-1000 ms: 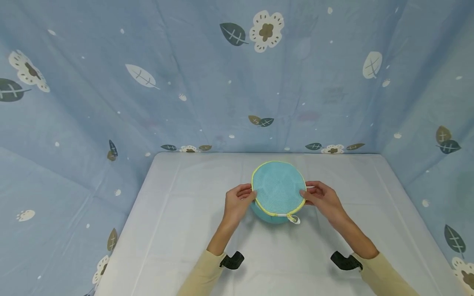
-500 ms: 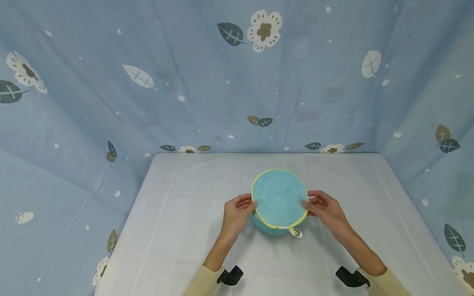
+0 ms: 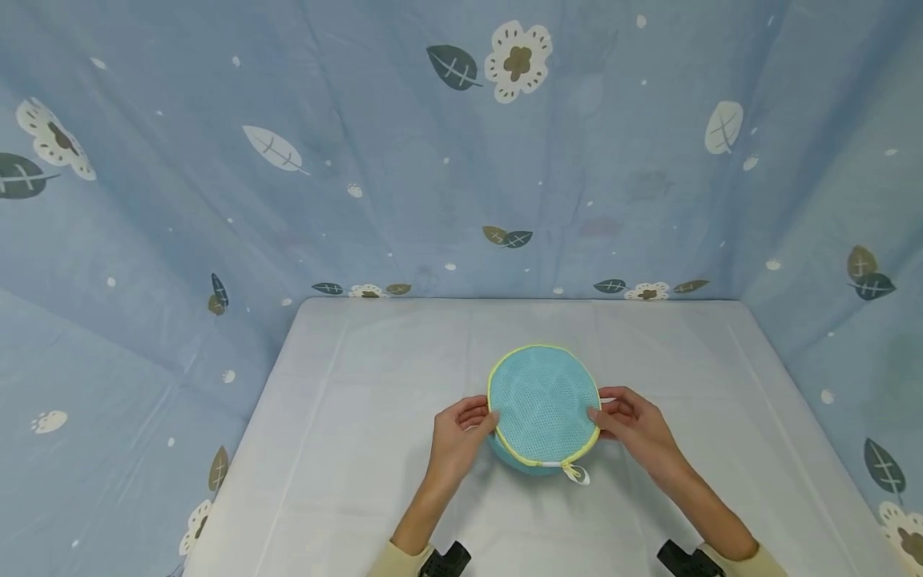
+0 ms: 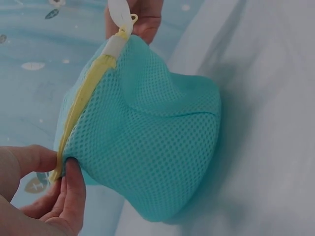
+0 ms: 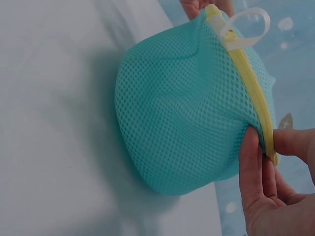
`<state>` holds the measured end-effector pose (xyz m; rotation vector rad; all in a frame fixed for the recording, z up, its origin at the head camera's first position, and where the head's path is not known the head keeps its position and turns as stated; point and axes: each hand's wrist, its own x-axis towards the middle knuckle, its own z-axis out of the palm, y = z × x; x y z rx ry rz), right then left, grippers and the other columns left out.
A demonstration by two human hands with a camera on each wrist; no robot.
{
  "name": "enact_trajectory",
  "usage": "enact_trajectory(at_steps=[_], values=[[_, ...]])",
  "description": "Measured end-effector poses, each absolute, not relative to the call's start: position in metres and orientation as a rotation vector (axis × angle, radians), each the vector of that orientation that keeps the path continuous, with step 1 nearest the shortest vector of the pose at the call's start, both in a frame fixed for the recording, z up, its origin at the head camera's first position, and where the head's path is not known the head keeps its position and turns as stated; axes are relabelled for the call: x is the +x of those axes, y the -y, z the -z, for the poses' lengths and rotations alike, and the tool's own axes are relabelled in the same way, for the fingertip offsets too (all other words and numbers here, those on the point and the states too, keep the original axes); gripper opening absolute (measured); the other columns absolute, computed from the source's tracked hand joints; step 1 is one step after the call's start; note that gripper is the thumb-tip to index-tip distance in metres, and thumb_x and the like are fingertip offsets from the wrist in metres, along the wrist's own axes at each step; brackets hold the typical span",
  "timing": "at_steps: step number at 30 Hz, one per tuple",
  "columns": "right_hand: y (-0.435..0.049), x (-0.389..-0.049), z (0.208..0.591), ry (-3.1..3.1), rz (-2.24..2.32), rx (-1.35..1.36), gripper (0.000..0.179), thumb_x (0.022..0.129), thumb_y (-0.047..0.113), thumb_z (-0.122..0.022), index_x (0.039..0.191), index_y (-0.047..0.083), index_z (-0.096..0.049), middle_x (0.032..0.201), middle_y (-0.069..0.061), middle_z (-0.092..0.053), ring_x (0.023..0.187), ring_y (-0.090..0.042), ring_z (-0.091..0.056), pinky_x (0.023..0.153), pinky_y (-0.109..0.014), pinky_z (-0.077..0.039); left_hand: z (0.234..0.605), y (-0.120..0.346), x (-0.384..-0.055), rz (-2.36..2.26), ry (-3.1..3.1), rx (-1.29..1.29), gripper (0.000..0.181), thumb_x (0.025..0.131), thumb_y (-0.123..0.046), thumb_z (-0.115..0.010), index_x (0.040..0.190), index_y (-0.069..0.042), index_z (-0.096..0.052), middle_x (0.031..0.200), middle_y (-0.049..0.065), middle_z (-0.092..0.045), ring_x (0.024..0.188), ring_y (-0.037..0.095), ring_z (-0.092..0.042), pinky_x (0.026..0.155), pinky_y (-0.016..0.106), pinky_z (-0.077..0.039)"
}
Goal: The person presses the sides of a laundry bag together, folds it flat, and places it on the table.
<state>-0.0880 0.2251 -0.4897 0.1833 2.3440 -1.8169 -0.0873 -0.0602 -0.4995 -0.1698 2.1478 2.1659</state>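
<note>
A turquoise mesh laundry bag, round on top with a yellow zipper along its rim, is held between both hands near the middle of the table. My left hand pinches the left side of the rim between thumb and fingers. On the opposite side, my right hand pinches the rim in the same way. A white loop hangs by the zipper end at the front of the bag. Below the rim the mesh body sags in soft folds close over the white surface.
A white-covered table lies under the bag and arms. Blue curtain printed with leaves and flowers encloses its back and sides. Black wrist devices sit at both sleeves.
Both hands have drawn the mesh bag toward the front edge of the table, pinching its rim throughout.
</note>
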Motion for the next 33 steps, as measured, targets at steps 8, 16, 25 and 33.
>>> enact_trajectory(at_steps=[8, 16, 25, 33], values=[[-0.226, -0.086, 0.496, -2.297, 1.874, 0.153, 0.048, 0.095, 0.018, -0.076, 0.131, -0.005, -0.053, 0.104, -0.019, -0.062, 0.085, -0.017, -0.07, 0.077, -0.031, -0.062, 0.502, 0.06, -0.083, -2.152, -2.173, -0.172, 0.032, 0.091, -0.009, -0.077, 0.118, 0.005, -0.07, 0.104, 0.013, -0.07, 0.093, 0.018, -0.068, 0.078, 0.019, -0.057], [-0.224, -0.087, 0.506, -2.294, 1.885, 0.148, 0.047, 0.094, 0.016, -0.077, 0.129, -0.005, -0.054, 0.102, -0.018, -0.063, 0.083, -0.019, -0.071, 0.076, -0.032, -0.062, 0.508, 0.06, -0.083, -2.16, -2.17, -0.191, 0.033, 0.091, -0.008, -0.077, 0.119, 0.007, -0.069, 0.105, 0.014, -0.07, 0.093, 0.021, -0.067, 0.076, 0.017, -0.056], [-0.222, -0.089, 0.515, -2.264, 1.924, 0.108, 0.046, 0.094, 0.011, -0.076, 0.13, -0.008, -0.054, 0.102, -0.021, -0.063, 0.08, -0.018, -0.07, 0.073, -0.032, -0.062, 0.518, 0.059, -0.084, -2.125, -2.205, -0.231, 0.032, 0.091, -0.007, -0.077, 0.119, 0.007, -0.069, 0.103, 0.013, -0.07, 0.093, 0.02, -0.067, 0.074, 0.016, -0.055], [-0.222, -0.093, 0.528, -2.292, 1.892, 0.09, 0.044, 0.094, 0.011, -0.076, 0.128, -0.007, -0.055, 0.099, -0.02, -0.065, 0.078, -0.018, -0.07, 0.073, -0.036, -0.063, 0.528, 0.059, -0.086, -2.101, -2.258, -0.227, 0.03, 0.089, -0.003, -0.076, 0.116, 0.01, -0.069, 0.099, 0.014, -0.07, 0.087, 0.017, -0.068, 0.074, 0.017, -0.056]])
